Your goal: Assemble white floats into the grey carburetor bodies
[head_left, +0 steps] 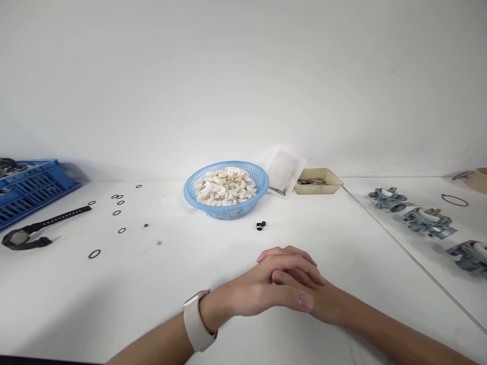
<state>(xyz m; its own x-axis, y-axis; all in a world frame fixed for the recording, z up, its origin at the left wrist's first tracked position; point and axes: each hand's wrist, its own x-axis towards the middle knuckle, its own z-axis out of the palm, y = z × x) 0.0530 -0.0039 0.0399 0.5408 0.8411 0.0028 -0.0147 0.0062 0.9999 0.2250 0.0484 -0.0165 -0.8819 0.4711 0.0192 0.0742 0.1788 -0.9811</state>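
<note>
My left hand (258,294) and my right hand (323,301) are clasped together just above the white table. The left hand's fingers are wrapped over the right hand, and its thumb lies across the front. Partly covered, the right hand is folded into the left; some of its fingers are hidden. No tool or part shows in either hand. Beyond them, small black cylindrical parts (260,226) sit on the table. Behind these stands a blue plastic basket (188,190) heaped with white curved parts (224,187).
A white tray (285,170) leans against a yellowish bin (319,189), both holding metal pieces. Carburetors (428,223) line the right beside a thin rod (414,259). At left are black rings (95,254), a black watch (21,237) and a blue crate (38,190).
</note>
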